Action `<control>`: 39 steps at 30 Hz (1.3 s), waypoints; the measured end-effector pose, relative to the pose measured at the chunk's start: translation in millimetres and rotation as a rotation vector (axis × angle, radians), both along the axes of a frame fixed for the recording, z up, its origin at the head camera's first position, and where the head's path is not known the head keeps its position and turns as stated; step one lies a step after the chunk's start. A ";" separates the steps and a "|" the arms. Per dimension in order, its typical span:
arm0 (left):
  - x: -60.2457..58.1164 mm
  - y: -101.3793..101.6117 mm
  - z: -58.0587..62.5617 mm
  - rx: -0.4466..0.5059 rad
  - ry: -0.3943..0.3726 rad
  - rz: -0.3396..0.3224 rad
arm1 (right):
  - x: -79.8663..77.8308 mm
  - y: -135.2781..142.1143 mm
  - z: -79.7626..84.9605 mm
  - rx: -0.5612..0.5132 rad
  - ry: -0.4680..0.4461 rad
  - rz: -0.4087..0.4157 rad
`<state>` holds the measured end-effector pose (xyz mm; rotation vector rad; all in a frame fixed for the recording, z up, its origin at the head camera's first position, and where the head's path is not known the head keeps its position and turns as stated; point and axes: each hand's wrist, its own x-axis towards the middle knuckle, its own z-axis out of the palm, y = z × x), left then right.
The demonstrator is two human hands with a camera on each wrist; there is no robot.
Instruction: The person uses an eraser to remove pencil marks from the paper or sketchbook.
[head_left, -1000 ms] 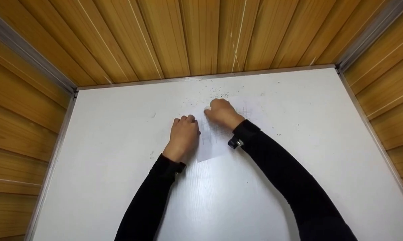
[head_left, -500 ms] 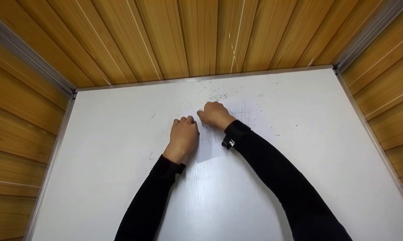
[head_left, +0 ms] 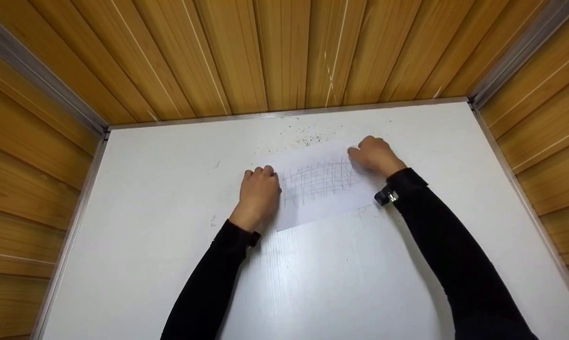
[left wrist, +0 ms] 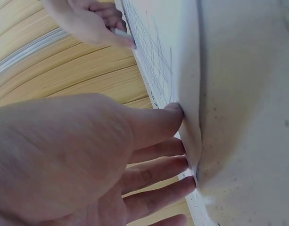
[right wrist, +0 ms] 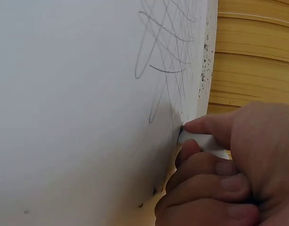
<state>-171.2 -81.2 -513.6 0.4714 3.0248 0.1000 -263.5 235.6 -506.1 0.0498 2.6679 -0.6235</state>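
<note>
Beyond the far edge of the white, flat rectangular sheet of paper (head_left: pixel 322 212), dark, crumb-like specks (head_left: pixel 308 138) are lying scattered on the smooth white tabletop (head_left: pixel 147 203). Farther beyond the paper, a narrow grey metal strip (head_left: pixel 204 121) is edging the tabletop, and the yellow-brown, wood-grained panel wall (head_left: pixel 284 56) is rising behind it. Thin grey crossing lines (head_left: pixel 329 177) are spreading over the middle of the paper.

At the paper's left edge, the left hand (head_left: pixel 259 193) is covering part of the margin; its thumb is pressing on the paper, and its fingers are reaching down fairly straight, somewhat spread, with their tips at the edge. At the paper's far right part, the right hand (head_left: pixel 376 153) is hiding the corner. It is pinching a small white block (right wrist: pixel 206 142) between thumb and curled fingers, the block's end pointing down at the paper; whether it is pressing there, one cannot tell. Both arms, in black sleeves (head_left: pixel 454 264), are coming in from the near side, flanking the paper, and a small black device (head_left: pixel 383 197) is sitting at the right wrist, overlapping the near right corner.

The paper's near edge is running slantwise between the forearms, and bare tabletop is extending nearer than that edge and outward to both sides.
</note>
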 end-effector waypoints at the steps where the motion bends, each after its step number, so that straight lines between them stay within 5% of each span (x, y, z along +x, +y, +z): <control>1: -0.2 -0.4 -0.3 -0.004 0.002 -0.001 | 0.6 -0.5 0.0 0.001 0.010 -0.003; 12: -0.2 -0.7 -2.2 -0.004 0.017 -0.015 | 7.4 -75.8 10.1 -0.082 0.015 0.077; 19: 2.7 -2.4 -2.9 -0.008 0.070 -0.027 | 14.2 -159.0 0.0 -0.013 0.084 0.183; 23: 2.7 -0.2 -1.4 -0.004 0.086 -0.022 | 8.5 -176.7 -15.4 0.036 0.106 0.189; 28: 2.0 3.0 0.9 -0.009 0.054 -0.016 | -0.5 -144.3 -23.7 0.049 0.136 0.147; 31: 2.2 3.0 1.8 -0.021 0.027 -0.018 | 4.5 -107.5 -7.9 0.011 0.116 0.075; 39: 0.7 1.4 1.9 -0.022 0.024 -0.008 | -1.9 -18.2 -4.1 0.004 0.118 -0.032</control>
